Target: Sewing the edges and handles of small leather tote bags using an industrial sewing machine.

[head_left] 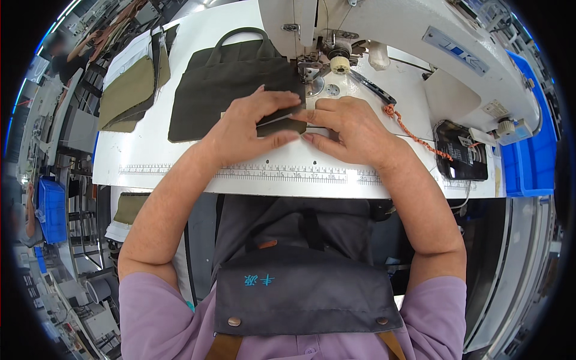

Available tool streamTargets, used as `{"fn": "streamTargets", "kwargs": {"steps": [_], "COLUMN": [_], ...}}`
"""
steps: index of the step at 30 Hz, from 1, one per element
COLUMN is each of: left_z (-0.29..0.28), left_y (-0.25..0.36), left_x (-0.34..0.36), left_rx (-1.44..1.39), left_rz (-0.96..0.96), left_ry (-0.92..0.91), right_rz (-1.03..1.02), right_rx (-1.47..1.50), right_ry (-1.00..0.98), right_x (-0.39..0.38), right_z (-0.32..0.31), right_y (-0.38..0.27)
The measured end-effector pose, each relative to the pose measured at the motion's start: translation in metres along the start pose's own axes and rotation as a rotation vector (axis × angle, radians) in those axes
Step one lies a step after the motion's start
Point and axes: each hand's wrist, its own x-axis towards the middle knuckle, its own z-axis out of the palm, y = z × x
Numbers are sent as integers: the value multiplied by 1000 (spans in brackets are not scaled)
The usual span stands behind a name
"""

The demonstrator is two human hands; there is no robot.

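Observation:
A dark green fabric bag piece [207,99] with a loop handle lies flat on the white sewing table. Its right edge reaches the needle and presser foot area [304,71] of the sewing machine [384,30]. My left hand [249,123] rests on the lower right part of the piece, fingers stretched out and thumb spread apart. Opposite it, my right hand [351,132] has thumb and forefinger at the fabric's right edge, pinching near the corner. A pale line shows between the hands, where the fabric seems folded or layered. My fingers partly hide that corner.
At the left lies a stack of olive and white fabric pieces [129,90]. Thread snips [373,87] on an orange cord [414,133] lie right of the needle, with a black phone [459,153] beyond. A blue bin [531,156] stands right; a printed ruler [282,174] runs along the front.

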Motion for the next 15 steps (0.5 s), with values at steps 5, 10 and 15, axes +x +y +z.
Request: {"fn": "streamTargets", "kwargs": {"steps": [5,10,15], "left_z": [4,11,8], "left_y": [1,3,6], "left_x": [-7,-4,-3], "left_rx": [91,205,243], "left_rz": [95,141,163], "left_ry": [36,59,19], "right_rz": [6,-1,17], "right_rx": [24,0,91], "right_ry": [-69,-26,-15], "right_x": [-2,-2,-2], "right_z": [-6,-6,-7], "right_y": [-1,-1,0]}}
